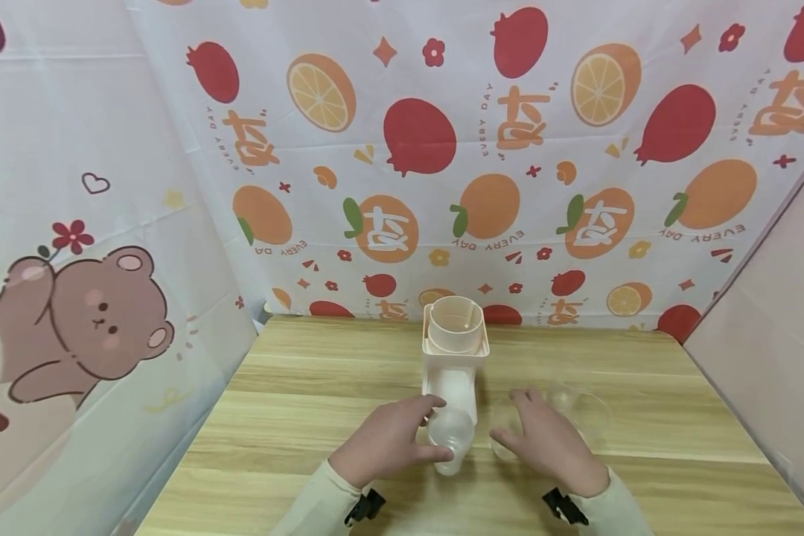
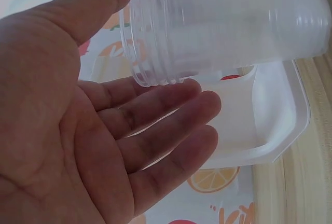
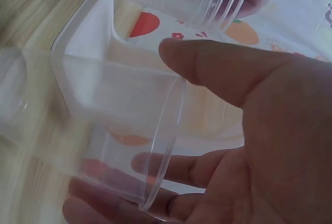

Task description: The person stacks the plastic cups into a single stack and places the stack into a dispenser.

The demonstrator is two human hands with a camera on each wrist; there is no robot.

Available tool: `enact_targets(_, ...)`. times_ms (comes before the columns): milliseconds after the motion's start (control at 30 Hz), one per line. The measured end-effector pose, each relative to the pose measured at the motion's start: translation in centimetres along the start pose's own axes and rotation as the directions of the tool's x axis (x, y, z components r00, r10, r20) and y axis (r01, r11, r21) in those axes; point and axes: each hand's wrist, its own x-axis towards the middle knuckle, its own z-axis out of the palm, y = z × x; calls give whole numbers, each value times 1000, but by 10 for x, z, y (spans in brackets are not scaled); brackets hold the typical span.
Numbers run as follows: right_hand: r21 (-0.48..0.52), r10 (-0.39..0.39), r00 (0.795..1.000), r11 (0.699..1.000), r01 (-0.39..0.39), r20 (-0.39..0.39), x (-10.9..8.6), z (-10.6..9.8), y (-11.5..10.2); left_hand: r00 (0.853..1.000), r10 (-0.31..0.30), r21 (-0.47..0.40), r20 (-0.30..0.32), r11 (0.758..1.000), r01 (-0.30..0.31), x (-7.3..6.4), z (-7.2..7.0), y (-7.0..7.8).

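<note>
My left hand (image 1: 398, 439) holds a stack of clear plastic cups (image 2: 228, 24) near the rims, between thumb and fingers; several rims show one behind another. The stack stands tilted in front of a cream-coloured dispenser-like stand (image 1: 452, 383), which has a round open cylinder (image 1: 455, 325) on top. To the right, my right hand (image 1: 546, 439) has its thumb and fingers around one clear plastic cup (image 3: 124, 115), the thumb at its rim. Some of those fingers show through the cup's wall. The cup's lower part is blurred in the right wrist view.
Faint clear plastic pieces (image 1: 592, 417), perhaps a lid or dome, lie just right of the right hand. The wooden table (image 1: 295, 402) is bounded by a fruit-printed cloth (image 1: 422, 138) at the back and cloth panels on both sides.
</note>
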Motion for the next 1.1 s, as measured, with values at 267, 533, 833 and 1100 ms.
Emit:
enact_targets(267, -13, -9, 1000, 1000, 10, 18, -2, -5, -4, 1000, 3, 34, -26, 999, -2, 0, 1, -1)
enact_targets(533, 88, 0, 998, 996, -4, 55, -8, -8, -7, 1000, -10, 19, -18, 1000, 11, 1, 0, -1)
enact_targets(833, 111, 33, 999, 993, -36, 34, -12, -13, -10, 1000, 17, 53, -17, 998, -16, 1, 1, -2)
enact_targets(1100, 103, 14, 999, 995, -18, 44, -12, -13, -11, 1000, 0, 16, 0, 1000, 0, 1, -1, -1)
